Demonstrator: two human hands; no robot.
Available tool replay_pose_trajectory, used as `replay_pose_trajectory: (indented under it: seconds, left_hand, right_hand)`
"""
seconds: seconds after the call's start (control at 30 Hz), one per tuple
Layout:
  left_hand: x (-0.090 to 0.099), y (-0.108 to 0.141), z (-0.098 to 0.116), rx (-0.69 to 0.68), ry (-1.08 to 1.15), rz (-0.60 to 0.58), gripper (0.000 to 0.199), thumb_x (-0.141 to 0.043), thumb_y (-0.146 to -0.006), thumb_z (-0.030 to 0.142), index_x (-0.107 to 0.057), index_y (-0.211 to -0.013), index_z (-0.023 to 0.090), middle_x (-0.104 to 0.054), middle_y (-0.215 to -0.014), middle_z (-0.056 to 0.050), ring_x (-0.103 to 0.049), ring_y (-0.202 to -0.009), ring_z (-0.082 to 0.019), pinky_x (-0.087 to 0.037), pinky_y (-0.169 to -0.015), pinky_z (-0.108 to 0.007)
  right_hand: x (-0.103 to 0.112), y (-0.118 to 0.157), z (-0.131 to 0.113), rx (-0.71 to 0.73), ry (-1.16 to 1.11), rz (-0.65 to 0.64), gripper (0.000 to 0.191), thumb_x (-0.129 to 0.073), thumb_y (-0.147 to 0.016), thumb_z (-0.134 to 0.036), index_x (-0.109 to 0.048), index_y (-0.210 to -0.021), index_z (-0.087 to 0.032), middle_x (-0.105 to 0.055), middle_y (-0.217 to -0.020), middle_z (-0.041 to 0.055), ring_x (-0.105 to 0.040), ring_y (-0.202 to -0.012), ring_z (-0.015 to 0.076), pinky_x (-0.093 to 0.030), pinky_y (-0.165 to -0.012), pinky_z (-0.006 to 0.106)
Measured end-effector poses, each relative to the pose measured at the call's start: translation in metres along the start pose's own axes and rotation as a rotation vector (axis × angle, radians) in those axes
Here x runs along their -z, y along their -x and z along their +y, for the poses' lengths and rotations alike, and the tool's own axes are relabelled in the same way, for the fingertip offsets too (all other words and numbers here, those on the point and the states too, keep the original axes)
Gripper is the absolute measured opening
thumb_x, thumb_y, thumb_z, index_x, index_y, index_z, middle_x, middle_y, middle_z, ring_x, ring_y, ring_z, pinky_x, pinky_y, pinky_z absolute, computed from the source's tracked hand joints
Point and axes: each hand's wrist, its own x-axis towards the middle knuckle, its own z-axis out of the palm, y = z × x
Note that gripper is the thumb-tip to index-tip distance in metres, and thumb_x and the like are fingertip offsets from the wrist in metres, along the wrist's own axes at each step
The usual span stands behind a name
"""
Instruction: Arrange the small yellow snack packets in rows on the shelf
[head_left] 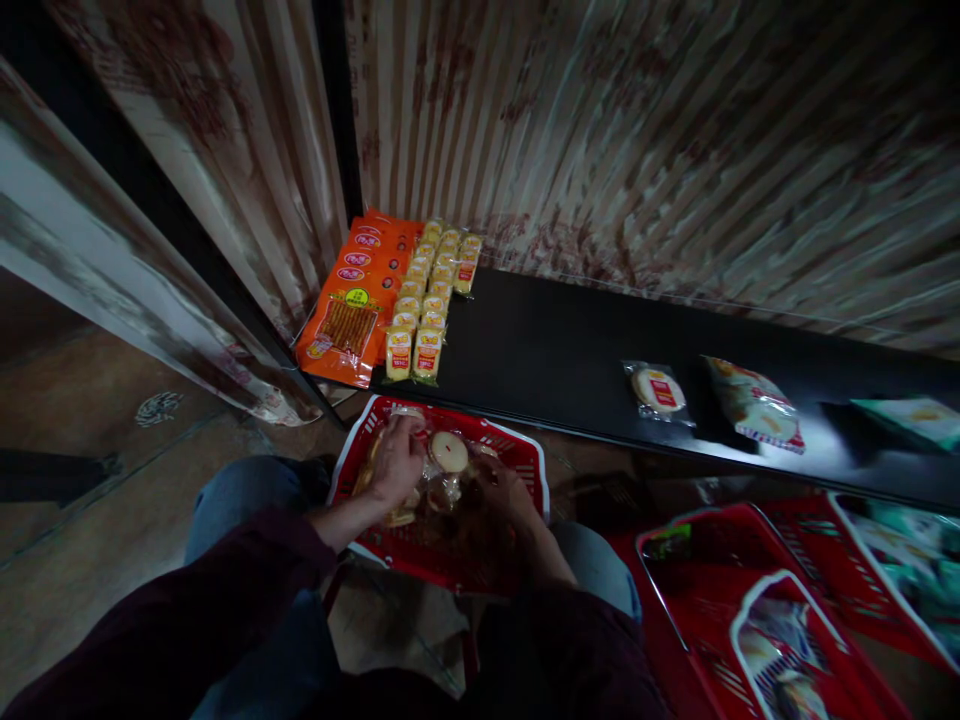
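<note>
Between my knees sits a red shopping basket (pixel 534 462) with a white rim, holding several round pale cakes in clear wrappers. My left hand (pixel 399 462) is inside its left half, fingers curled around a wrapped round cake (pixel 411 414) close to the far rim. Just right of those fingers lies another wrapped round cake (pixel 448 452), face up. My right hand (pixel 504 492) is in the right half of the basket, its fingers bent in among shiny clear wrapping. Shadow hides its fingertips, and I cannot make out what they grip.
A black shelf (pixel 536 335) runs behind the basket. On its left end are orange snack bags (pixel 352 300) and rows of small yellow-white packs (pixel 426 300). Farther right lie a single wrapped cake (pixel 658 390) and a bread bag (pixel 754 405). More red baskets (pixel 701 590) stand at lower right.
</note>
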Motion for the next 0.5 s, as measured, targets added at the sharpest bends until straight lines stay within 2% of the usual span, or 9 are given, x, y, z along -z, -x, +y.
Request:
replay_pose_trajectory:
  seconds: [0.07,0.13,0.2,0.3,0.4,0.47,0.5]
  left_hand:
    - [-0.005,0.009,0.004,-0.173,-0.059,-0.173,0.027,-0.043,-0.078,0.004,-0.061,-0.092,0.018,-0.064,-0.099,-0.005,-0.058,-0.101,-0.018,-0.046,-0.094,-0.032]
    - [-0.013,0.018,0.006,-0.361,-0.148,-0.403,0.026,-0.043,-0.082,0.008,-0.063,-0.096,0.018,-0.065,-0.102,-0.006,-0.057,-0.104,-0.019,-0.045,-0.097,-0.033]
    - [-0.020,0.024,0.006,-0.454,-0.269,-0.569,0.027,-0.044,-0.083,0.009,-0.063,-0.101,0.016,-0.064,-0.108,-0.009,-0.056,-0.108,-0.020,-0.043,-0.100,-0.035]
    - [-0.026,0.032,0.006,-0.474,-0.444,-0.670,0.036,-0.050,-0.082,0.016,-0.058,-0.117,0.012,-0.059,-0.122,-0.015,-0.053,-0.115,-0.028,-0.043,-0.101,-0.043]
    - [-0.027,0.041,0.004,-0.414,-0.557,-0.753,0.054,-0.058,-0.078,0.029,-0.049,-0.129,0.012,-0.038,-0.145,-0.021,-0.052,-0.115,-0.038,-0.048,-0.089,-0.052]
    - [-0.027,0.044,0.001,-0.361,-0.583,-0.828,0.058,-0.061,-0.075,0.026,-0.049,-0.130,0.013,-0.028,-0.151,-0.023,-0.057,-0.110,-0.040,-0.049,-0.085,-0.053]
    - [-0.028,0.045,-0.001,-0.348,-0.556,-0.842,0.057,-0.062,-0.073,0.023,-0.051,-0.129,0.013,-0.027,-0.151,-0.023,-0.058,-0.108,-0.039,-0.048,-0.086,-0.053]
  right_hand:
    - [-0.004,0.001,-0.005,0.058,-0.067,0.003,0.032,-0.053,-0.081,-0.024,-0.068,-0.109,-0.019,-0.072,-0.106,0.0085,-0.068,-0.098,0.0223,-0.051,-0.086,0.032]
    - [-0.005,0.003,-0.009,0.083,-0.102,0.011,0.029,-0.053,-0.080,-0.024,-0.071,-0.102,-0.018,-0.073,-0.106,0.0087,-0.068,-0.100,0.0220,-0.050,-0.089,0.032]
    - [-0.005,0.005,-0.011,0.122,-0.126,-0.005,0.026,-0.052,-0.081,-0.025,-0.072,-0.097,-0.018,-0.074,-0.103,0.0081,-0.068,-0.097,0.0212,-0.050,-0.089,0.032]
    - [-0.003,0.008,-0.013,0.144,-0.099,-0.027,0.025,-0.051,-0.083,-0.027,-0.071,-0.098,-0.020,-0.073,-0.104,0.0071,-0.069,-0.095,0.0200,-0.051,-0.086,0.030]
    - [-0.002,0.008,-0.013,0.038,0.075,-0.015,0.029,-0.053,-0.083,-0.024,-0.068,-0.108,-0.020,-0.071,-0.110,0.0094,-0.068,-0.097,0.0221,-0.050,-0.084,0.031]
    - [-0.003,0.006,-0.013,-0.036,0.192,-0.016,0.035,-0.052,-0.085,-0.025,-0.062,-0.119,-0.020,-0.068,-0.116,0.0124,-0.067,-0.101,0.0243,-0.049,-0.084,0.031]
    - [-0.004,0.005,-0.013,-0.062,0.232,-0.022,0.039,-0.051,-0.087,-0.027,-0.058,-0.124,-0.019,-0.067,-0.119,0.0136,-0.067,-0.102,0.0250,-0.049,-0.083,0.032]
